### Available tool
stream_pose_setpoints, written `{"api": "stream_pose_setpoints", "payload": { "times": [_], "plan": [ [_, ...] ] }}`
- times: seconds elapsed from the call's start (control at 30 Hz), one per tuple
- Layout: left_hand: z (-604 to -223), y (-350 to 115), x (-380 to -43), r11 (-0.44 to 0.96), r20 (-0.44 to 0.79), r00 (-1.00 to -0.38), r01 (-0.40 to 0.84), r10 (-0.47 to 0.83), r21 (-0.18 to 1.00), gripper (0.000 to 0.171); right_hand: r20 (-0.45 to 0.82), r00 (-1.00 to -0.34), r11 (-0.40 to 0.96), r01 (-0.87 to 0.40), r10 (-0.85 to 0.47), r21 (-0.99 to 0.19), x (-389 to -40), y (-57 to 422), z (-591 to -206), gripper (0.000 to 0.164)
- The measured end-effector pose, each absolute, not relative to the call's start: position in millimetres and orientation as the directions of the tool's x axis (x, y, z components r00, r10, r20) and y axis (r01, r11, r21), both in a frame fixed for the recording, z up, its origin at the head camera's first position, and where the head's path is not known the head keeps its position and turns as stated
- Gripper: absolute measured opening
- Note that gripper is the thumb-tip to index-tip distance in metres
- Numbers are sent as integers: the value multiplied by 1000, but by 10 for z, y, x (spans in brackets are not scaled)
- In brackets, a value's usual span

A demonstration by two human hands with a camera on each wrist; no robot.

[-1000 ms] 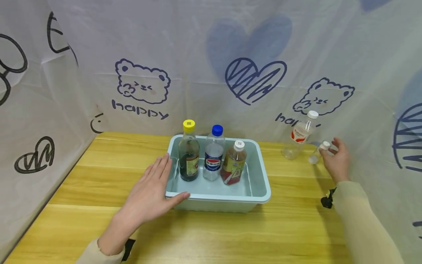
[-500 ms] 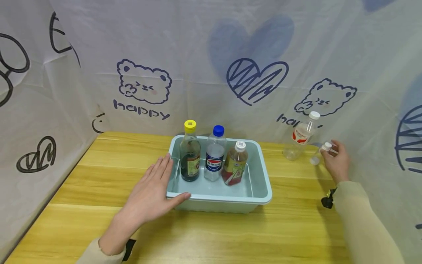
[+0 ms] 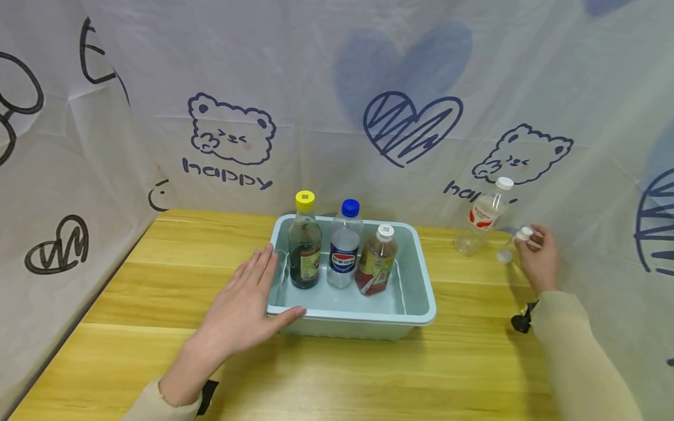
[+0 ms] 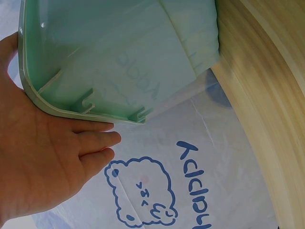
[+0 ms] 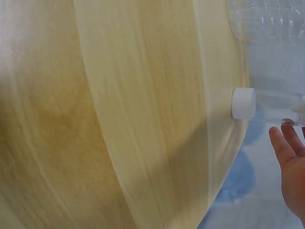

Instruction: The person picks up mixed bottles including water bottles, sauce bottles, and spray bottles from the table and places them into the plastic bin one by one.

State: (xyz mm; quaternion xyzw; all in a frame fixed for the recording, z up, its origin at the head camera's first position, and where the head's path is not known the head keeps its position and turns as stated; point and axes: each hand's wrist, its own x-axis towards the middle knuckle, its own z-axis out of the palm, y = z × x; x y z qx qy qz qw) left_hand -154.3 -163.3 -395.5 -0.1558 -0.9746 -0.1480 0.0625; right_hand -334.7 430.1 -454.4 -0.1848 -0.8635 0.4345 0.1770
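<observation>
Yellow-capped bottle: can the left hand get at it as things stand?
Probably yes: the left hand touches the tub on the side nearest the yellow-capped bottle, the tub is open on top, and nothing covers the cap.

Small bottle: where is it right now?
On the right in the head view, the small bottle is at the right hand, beside the tall clear bottle.

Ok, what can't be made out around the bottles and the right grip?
Right wrist view: small bottle, upper end cut off by the right edge.
Right wrist view: right grip, partly cut off by the right edge.
Right wrist view: tall clear bottle, cap and label outside the frame.
Head view: yellow-capped bottle, fine label print too small to read.
</observation>
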Motion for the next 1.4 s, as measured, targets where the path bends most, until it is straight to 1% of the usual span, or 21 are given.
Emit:
{"api": "stream_pose_setpoints", "payload": {
  "times": [0.33, 0.57, 0.87, 1.0, 1.2, 1.4],
  "plan": [
    [-3949, -1623, -1559, 909, 166, -944, 321, 284, 266, 120, 166, -862, 531, 134, 479, -837, -3278, 4282, -4557, 59],
    [-3954, -1618, -1563, 907, 169, -943, 325, 288, 267, 121, 200, -871, 507, 64, 449, -859, -3164, 4315, -4593, 59],
    [-3960, -1625, -1561, 905, 168, -942, 327, 289, 272, 121, 158, -873, 468, 88, 461, -880, -3071, 4276, -4646, 60],
    [-3970, -1633, -1566, 906, 169, -943, 325, 288, 271, 121, 176, -858, 450, 71, 483, -890, -3044, 4230, -4623, 58],
    [-3970, -1632, -1559, 907, 174, -942, 327, 288, 266, 121, 212, -848, 420, 13, 485, -908, -2978, 4166, -4559, 57],
    [-3958, -1626, -1542, 906, 167, -945, 319, 282, 277, 121, 202, -849, 395, 9, 489, -919, -2912, 4100, -4489, 58]
  ]
}}
